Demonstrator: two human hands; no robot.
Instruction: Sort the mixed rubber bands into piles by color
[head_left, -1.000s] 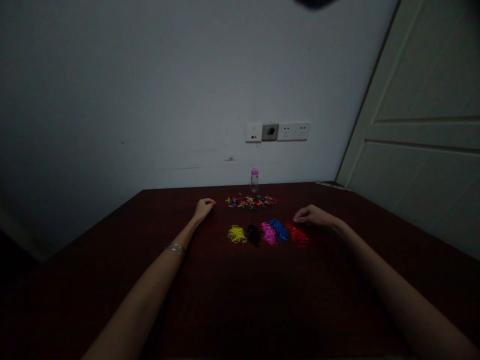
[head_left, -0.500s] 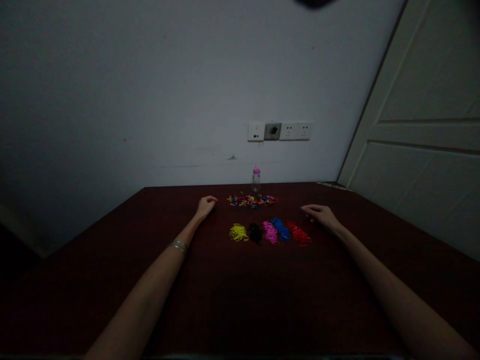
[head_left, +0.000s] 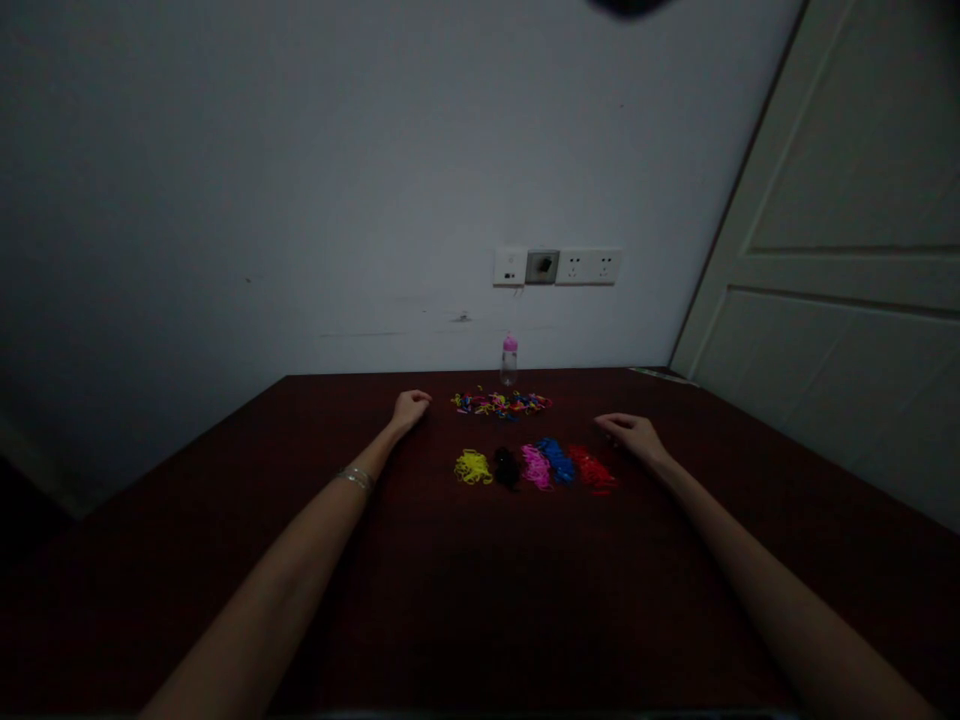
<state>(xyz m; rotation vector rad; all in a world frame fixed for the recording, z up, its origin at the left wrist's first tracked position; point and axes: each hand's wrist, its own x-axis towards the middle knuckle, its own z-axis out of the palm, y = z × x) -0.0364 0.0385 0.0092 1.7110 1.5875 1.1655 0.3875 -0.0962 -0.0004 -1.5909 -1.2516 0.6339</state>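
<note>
My left hand (head_left: 411, 408) rests on the table left of a mixed-colour heap of small rubber bands (head_left: 501, 404). Its fingers are curled in loosely, and nothing shows in them. On the other side, my right hand (head_left: 634, 435) lies with its fingers loosely stretched out, holding nothing visible. Nearest to it is a pile of red bands (head_left: 592, 470). Leftward from that pile lie blue bands (head_left: 556, 460), pink bands (head_left: 536, 466), black bands (head_left: 506, 467) and yellow bands (head_left: 473, 467). Neither hand touches a pile.
A small clear bottle with a pink top (head_left: 509, 360) stands behind the mixed heap. The dark red table (head_left: 480, 580) meets a pale wall (head_left: 375, 200) with sockets (head_left: 589, 267). A white panelled door (head_left: 840, 260) is on the right.
The view has shifted slightly, so everything appears a little further left. Both hands and the piles keep their places on the table.
</note>
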